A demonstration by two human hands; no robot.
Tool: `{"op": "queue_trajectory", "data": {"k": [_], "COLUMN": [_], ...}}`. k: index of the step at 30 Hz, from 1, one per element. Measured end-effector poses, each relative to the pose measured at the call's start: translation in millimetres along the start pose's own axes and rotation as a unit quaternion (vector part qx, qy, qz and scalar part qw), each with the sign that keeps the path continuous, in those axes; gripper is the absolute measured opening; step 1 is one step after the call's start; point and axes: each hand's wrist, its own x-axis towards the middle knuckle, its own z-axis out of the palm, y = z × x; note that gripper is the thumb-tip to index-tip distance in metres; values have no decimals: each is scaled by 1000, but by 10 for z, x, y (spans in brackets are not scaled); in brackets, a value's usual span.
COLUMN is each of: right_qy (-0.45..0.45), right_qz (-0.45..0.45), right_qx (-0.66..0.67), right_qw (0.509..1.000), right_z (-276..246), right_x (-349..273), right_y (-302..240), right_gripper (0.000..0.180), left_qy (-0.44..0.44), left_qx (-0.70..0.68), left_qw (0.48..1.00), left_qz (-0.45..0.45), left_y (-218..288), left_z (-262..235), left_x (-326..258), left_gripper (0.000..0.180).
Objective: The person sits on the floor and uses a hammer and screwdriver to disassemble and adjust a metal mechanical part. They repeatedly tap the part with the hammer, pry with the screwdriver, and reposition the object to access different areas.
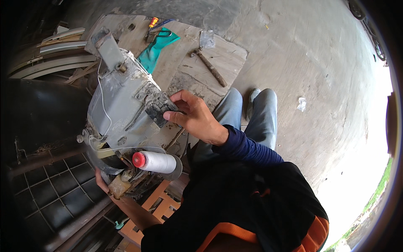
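Observation:
A worn grey machine point(119, 98), resembling a sewing machine, stands at the left with its housing scuffed and dusty. My right hand point(195, 115) is closed around the edge of a dark metal part point(157, 115) on the machine's near side, thumb on top. White thread runs over the housing from a white thread spool point(157, 162) with a red end. That spool lies across the machine's lower end. My left hand point(102, 181) reaches under the machine's lower left side, beside a yellowish block point(119, 186); its fingers are hidden behind the machine.
On the worn wooden board point(168, 59) lie a hammer point(210, 69), a teal cloth point(157, 50), a red-and-yellow screwdriver handle point(153, 22) and a small metal plate point(207, 39). An orange plastic seat point(157, 199) and a metal grid point(52, 180) are at lower left. Strips point(63, 48) are stacked far left.

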Motion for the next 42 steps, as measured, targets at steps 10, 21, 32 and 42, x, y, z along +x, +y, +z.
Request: {"op": "queue_trajectory", "data": {"k": [10, 21, 32, 42], "right_qy": [207, 370, 392, 405], "right_qz": [-46, -75, -9, 7], "right_qx": [-46, -10, -125, -131], "right_qw": [976, 926, 911, 905], "right_z": [-863, -1265, -1067, -938], "right_x": [-932, -1194, -1063, -873], "right_y": [-860, -646, -336, -326], "right_gripper": [22, 8, 17, 24], "left_qy": [-300, -496, -593, -547], "left_qx": [-129, 54, 102, 275], "left_qw": [913, 777, 657, 693], "left_qz": [-243, -384, -455, -379], "left_y": [-90, -1027, -1839, -1628], "left_z": [1967, 3349, 3475, 3564], "left_x": [-64, 305, 829, 814], "left_gripper": [36, 40, 43, 56]}}
